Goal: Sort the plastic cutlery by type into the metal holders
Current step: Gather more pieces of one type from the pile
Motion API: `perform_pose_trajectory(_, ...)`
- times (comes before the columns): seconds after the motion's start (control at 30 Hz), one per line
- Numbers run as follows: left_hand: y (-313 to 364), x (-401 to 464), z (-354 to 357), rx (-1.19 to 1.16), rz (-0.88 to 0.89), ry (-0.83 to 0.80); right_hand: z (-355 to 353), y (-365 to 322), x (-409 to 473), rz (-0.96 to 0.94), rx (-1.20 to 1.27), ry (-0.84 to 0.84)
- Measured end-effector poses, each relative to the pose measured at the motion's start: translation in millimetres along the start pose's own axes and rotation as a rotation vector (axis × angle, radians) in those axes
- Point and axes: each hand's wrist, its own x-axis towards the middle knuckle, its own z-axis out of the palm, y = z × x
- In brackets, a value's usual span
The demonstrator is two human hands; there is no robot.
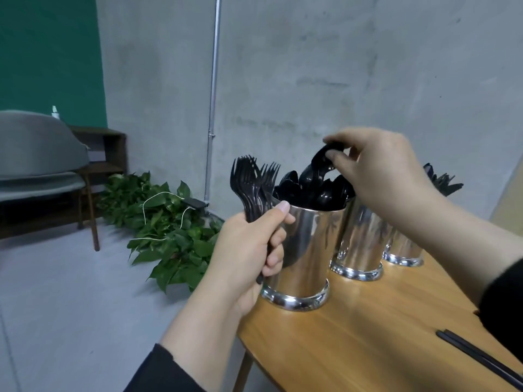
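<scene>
A bundle of black forks (254,188) stands tines-up in the left hand (249,250), fingers curled round the handles. Just beside it, the nearest metal holder (305,250) brims with black spoons (311,190); the right hand (379,168) above pinches one spoon (321,161). Two more holders (360,244) stand under the right forearm on the wooden table (368,335).

The left hand (249,244) is fisted in a tight grip, thumb up; the right hand (379,168) reaches across, fingertips (334,158) pinching downward.
</scene>
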Motion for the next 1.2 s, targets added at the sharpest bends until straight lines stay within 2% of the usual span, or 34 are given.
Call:
perform_pose_trajectory(0.23, 2, -4, -1, -0.016, -0.034, -0.055, 17, 12, -6, -0.233, -0.341, -0.2)
perform_pose_trajectory(0.37, 6, -7, -2, -0.038, -0.04, -0.084, 20, 9, -17, -0.239, -0.382, -0.316)
perform_pose_trajectory(0.43, 7, -8, 0, -0.051, -0.051, -0.107, 15, 4, -22, -0.201, -0.3, -0.239)
perform_pose_trajectory(0.53, 8, -11, 5, -0.066, -0.081, -0.178, -9, -11, -32, -0.065, -0.002, -0.095)
perform_pose_trajectory(0.63, 7, -15, 16, -0.086, -0.128, -0.276, -30, -23, -42, 0.155, 0.393, -0.236)
perform_pose_trajectory(0.7, 4, -17, 27, -0.082, -0.152, -0.335, -35, -21, -52, 0.236, 0.544, -0.295)
perform_pose_trajectory(0.9, -11, -24, 70, -0.019, -0.212, -0.456, -59, 2, -82, 0.333, 0.721, -0.252)
perform_pose_trajectory(1.0, -25, -24, 93, 0.226, -0.192, -0.446, -75, 13, -97, 0.358, 0.657, -0.237)
perform_pose_trajectory(1.1, -37, -25, 115, 0.233, -0.26, -0.464, -86, 30, -108, 0.414, 0.66, -0.238)
perform_pose_trajectory(1.2, -41, -26, 132, 0.261, -0.341, -0.561, -97, 43, -117, 0.421, 0.615, -0.272)
